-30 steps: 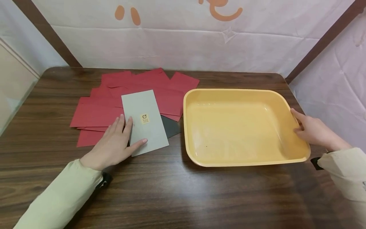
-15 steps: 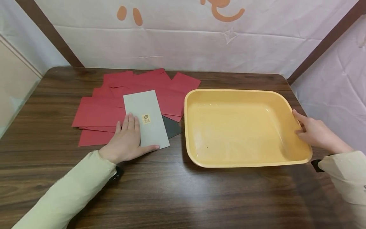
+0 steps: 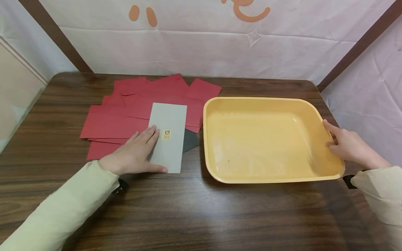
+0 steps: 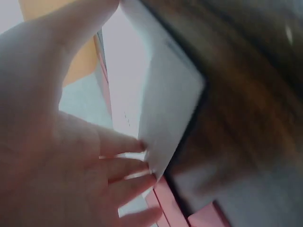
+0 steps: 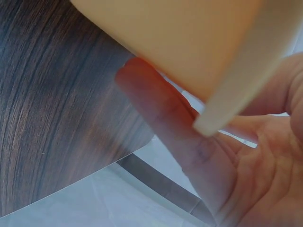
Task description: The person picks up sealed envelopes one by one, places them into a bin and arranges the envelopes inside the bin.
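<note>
My left hand (image 3: 133,153) rests on a pale grey envelope (image 3: 172,153) with a small beige label, which lies on top of a heap of red envelopes (image 3: 108,122). The fingertips touch its left side and the thumb lies across its near end. In the left wrist view the fingers (image 4: 125,189) are stretched out over the envelope (image 4: 165,104). On the right, my right hand (image 3: 351,146) grips the right rim of a yellow plastic tray (image 3: 267,179). The right wrist view shows fingers under the tray's rim (image 5: 232,85).
A dark grey flat piece (image 3: 191,140) shows from under the envelopes, left of the tray. All of it lies on a dark wooden table (image 3: 201,216). A pale cloth wall (image 3: 201,48) stands along the far edge.
The pale grey envelope has turned and shifted right under my left hand, which slid right and then back left. My right hand keeps its grip on the tray.
</note>
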`<state>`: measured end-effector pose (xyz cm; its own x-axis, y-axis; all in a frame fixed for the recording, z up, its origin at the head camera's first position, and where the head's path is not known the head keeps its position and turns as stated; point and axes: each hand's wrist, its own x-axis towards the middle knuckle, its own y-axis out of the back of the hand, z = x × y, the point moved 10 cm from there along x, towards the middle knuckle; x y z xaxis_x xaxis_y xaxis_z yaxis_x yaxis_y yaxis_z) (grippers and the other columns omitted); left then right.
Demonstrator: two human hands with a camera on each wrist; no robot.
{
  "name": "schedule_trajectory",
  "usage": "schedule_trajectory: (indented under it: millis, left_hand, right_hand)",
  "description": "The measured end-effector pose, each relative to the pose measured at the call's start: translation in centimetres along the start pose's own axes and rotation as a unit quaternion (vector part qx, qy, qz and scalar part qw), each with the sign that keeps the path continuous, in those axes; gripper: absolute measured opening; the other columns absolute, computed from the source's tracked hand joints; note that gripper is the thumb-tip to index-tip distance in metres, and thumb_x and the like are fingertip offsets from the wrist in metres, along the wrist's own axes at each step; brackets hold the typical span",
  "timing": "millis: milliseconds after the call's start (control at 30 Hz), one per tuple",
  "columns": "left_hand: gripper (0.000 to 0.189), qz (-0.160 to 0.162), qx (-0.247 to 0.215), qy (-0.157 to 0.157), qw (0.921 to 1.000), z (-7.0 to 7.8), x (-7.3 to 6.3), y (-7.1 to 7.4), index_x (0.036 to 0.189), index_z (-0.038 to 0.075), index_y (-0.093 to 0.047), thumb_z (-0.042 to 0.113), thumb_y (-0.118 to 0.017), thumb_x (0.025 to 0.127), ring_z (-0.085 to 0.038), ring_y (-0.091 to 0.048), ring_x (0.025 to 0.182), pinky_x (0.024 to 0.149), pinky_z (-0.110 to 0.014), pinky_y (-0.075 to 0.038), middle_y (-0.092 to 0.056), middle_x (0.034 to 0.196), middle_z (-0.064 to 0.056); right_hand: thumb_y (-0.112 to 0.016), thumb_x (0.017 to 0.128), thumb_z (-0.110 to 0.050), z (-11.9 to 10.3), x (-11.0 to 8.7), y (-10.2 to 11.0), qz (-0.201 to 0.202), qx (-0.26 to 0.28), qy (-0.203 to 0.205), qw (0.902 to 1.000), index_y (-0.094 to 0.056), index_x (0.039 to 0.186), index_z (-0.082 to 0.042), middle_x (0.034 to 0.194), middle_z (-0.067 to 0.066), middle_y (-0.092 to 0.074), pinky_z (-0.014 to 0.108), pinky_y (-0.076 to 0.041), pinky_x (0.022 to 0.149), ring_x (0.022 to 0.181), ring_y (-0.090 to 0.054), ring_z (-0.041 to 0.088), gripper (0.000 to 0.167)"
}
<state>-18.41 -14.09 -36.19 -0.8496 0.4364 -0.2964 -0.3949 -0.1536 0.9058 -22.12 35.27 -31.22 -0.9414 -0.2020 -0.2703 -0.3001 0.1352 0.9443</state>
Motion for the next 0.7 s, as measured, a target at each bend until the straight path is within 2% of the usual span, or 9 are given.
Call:
schedule_trajectory:
  millis: [233,400,467,567,700]
  left_hand:
    - [0.113,-0.01,-0.026,-0.047,0.9985,0.1,-0.1,0.7,0.149,-0.001,-0.026,0.046,-0.085,0.065,-0.046,-0.022,0.141,0.11,-0.058,-0.027,-0.017,0.155,-0.028]
    - [0.108,-0.015,-0.029,-0.046,0.9984,0.2,-0.3,0.9,0.149,0.001,-0.028,0.036,-0.088,0.066,-0.046,-0.024,0.14,0.108,-0.055,-0.031,-0.019,0.155,-0.028]
    - [0.104,-0.009,-0.025,-0.031,0.9992,0.5,-0.6,1.0,0.148,-0.002,-0.029,0.037,-0.085,0.07,-0.047,-0.025,0.139,0.108,-0.055,-0.031,-0.021,0.153,-0.03]
    - [0.096,0.003,-0.011,0.009,0.9999,1.3,-1.3,0.9,0.144,-0.012,-0.027,0.041,-0.075,0.08,-0.05,-0.028,0.137,0.107,-0.057,-0.032,-0.024,0.149,-0.036]
    - [0.093,0.024,0.019,0.056,0.9979,2.8,-2.4,0.6,0.137,-0.023,-0.028,0.048,-0.063,0.089,-0.054,-0.035,0.13,0.1,-0.058,-0.039,-0.027,0.143,-0.043]
  right_hand:
    - [-0.052,0.089,-0.006,-0.1,0.1,0.0,0.0,-0.005,0.001,1.0,-0.016,0.145,0.013,0.063,0.004,-0.049,0.03,-0.033,0.052,0.05,-0.039,0.017,0.07]
    - [-0.052,0.089,-0.007,-0.1,0.1,-0.1,-0.001,-0.006,0.003,1.0,-0.015,0.146,0.012,0.062,0.003,-0.047,0.03,-0.033,0.05,0.05,-0.038,0.017,0.07]
    - [-0.052,0.089,-0.007,0.0,0.1,-0.2,-0.002,-0.004,0.002,1.0,-0.015,0.146,0.012,0.062,0.005,-0.048,0.029,-0.032,0.05,0.049,-0.038,0.017,0.071]
    - [-0.051,0.088,-0.007,0.1,0.0,-0.2,-0.001,-0.002,-0.001,1.0,-0.015,0.146,0.011,0.065,0.008,-0.051,0.029,-0.033,0.049,0.049,-0.038,0.017,0.071]
    - [-0.05,0.088,-0.006,0.1,-0.1,-0.1,0.006,-0.002,-0.003,1.0,-0.014,0.147,0.01,0.067,0.01,-0.054,0.029,-0.033,0.048,0.048,-0.038,0.018,0.07]
